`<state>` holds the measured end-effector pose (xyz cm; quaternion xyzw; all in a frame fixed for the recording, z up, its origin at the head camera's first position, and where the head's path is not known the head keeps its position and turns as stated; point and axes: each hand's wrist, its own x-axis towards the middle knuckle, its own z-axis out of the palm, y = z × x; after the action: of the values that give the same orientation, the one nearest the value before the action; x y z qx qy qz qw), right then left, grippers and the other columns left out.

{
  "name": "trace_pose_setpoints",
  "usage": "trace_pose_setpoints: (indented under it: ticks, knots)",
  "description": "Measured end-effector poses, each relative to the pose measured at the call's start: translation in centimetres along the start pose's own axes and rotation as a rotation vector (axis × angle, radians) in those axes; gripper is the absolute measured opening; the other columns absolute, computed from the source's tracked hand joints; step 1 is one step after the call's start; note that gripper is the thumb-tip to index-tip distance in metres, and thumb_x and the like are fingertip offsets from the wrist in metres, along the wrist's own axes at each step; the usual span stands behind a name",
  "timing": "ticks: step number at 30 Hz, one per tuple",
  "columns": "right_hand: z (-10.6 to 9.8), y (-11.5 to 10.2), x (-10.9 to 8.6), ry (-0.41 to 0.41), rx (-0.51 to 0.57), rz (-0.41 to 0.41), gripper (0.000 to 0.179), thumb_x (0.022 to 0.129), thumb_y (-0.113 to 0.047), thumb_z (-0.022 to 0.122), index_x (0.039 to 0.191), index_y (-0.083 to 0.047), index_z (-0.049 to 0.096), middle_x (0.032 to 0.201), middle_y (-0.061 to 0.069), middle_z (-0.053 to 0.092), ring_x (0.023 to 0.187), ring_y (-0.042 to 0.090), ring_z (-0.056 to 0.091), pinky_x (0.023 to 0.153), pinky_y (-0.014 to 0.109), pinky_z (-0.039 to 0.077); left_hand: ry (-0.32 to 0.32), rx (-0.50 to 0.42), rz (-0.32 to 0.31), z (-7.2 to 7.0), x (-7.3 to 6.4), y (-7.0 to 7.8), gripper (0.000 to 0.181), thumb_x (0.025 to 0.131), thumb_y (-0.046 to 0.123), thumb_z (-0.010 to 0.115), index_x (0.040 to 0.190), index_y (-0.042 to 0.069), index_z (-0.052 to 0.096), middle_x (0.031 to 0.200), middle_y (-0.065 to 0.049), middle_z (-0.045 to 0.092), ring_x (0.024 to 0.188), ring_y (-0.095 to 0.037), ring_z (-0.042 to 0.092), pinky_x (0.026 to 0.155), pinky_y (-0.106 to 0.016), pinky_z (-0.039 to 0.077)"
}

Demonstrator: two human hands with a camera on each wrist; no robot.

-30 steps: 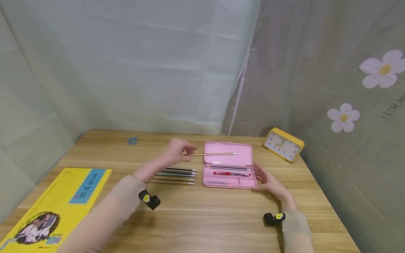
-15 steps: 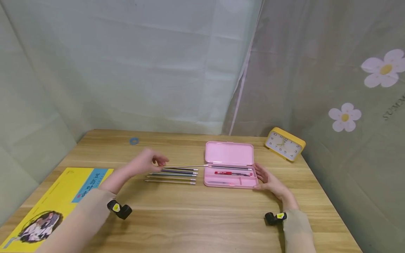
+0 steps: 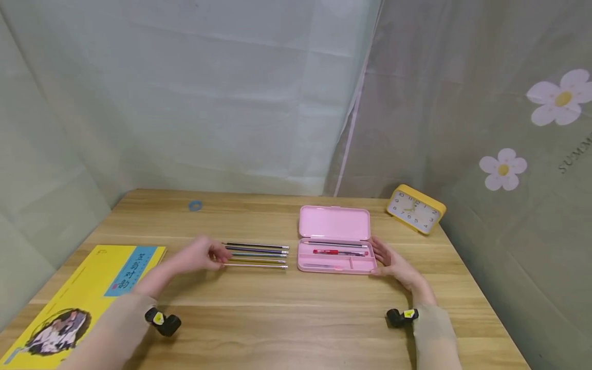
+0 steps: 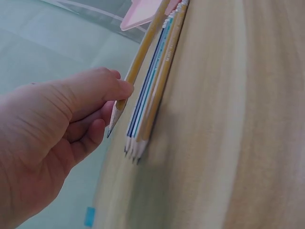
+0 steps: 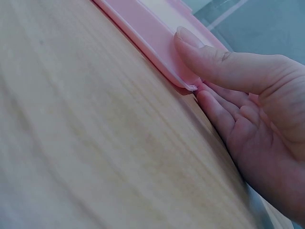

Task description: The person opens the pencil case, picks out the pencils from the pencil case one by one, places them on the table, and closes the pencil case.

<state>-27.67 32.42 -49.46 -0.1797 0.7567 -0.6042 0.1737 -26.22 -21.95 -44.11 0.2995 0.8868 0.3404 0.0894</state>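
My left hand pinches a yellow pencil near its sharpened tip, between thumb and fingers. Just beneath that pencil, several striped and yellow pencils lie side by side; in the head view this row of pencils has its eraser ends towards the case. An open pink pencil case stands right of the row, with a dark pencil and a red pen inside. My right hand holds the case's right end, thumb at its rim and fingers along the outside.
A yellow alarm clock stands at the back right of the wooden table. Under my left forearm lies a yellow book. A small blue ring is near the back edge, in front of the curtain.
My left hand has moved left, away from above the case, and down to the pencil row with the yellow pencil. My right hand has stayed at the pencil case.
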Motion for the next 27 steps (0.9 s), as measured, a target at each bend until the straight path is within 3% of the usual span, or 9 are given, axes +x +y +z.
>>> trace_pose_setpoints:
  ticks: [8,16,22,27]
  knots:
    - [-0.06,0.27,0.1,0.001,0.007,-0.008,0.099,0.082,0.002,0.072,0.155,0.002,0.005,0.161,0.028,0.007,0.146,0.049,0.012,0.099,0.004,0.034,-0.011,-0.008,-0.008,0.79,0.07,-0.31,0.019,0.077,-0.006,0.07,0.096,-0.005,0.073,0.082,-0.005,0.073,0.072,-0.001,0.06,0.064,-0.02,0.053]
    - [-0.05,0.08,0.12,0.005,0.006,-0.002,0.1,0.082,0.0,0.073,0.155,0.003,0.004,0.161,0.028,0.007,0.146,0.048,0.013,0.099,0.004,0.034,-0.048,-0.008,-0.036,0.8,0.12,-0.13,0.022,0.075,-0.009,0.068,0.096,-0.005,0.073,0.082,-0.005,0.073,0.072,-0.016,0.066,0.064,-0.02,0.054]
    - [0.01,-0.05,0.16,0.005,0.002,-0.01,0.1,0.081,0.0,0.073,0.154,0.004,0.005,0.16,0.029,0.008,0.145,0.048,0.014,0.099,0.004,0.034,-0.061,-0.001,-0.021,0.93,0.01,-0.26,0.022,0.075,-0.009,0.07,0.096,-0.006,0.073,0.085,-0.006,0.073,0.073,-0.012,0.066,0.065,-0.02,0.055]
    - [-0.04,-0.03,0.12,0.004,0.001,-0.01,0.1,0.081,0.0,0.073,0.154,0.004,0.005,0.16,0.03,0.009,0.145,0.049,0.014,0.098,0.004,0.034,-0.039,0.026,-0.039,0.65,0.44,0.56,0.02,0.079,-0.002,0.073,0.1,-0.003,0.073,0.088,-0.005,0.074,0.076,-0.007,0.064,0.065,-0.02,0.054]
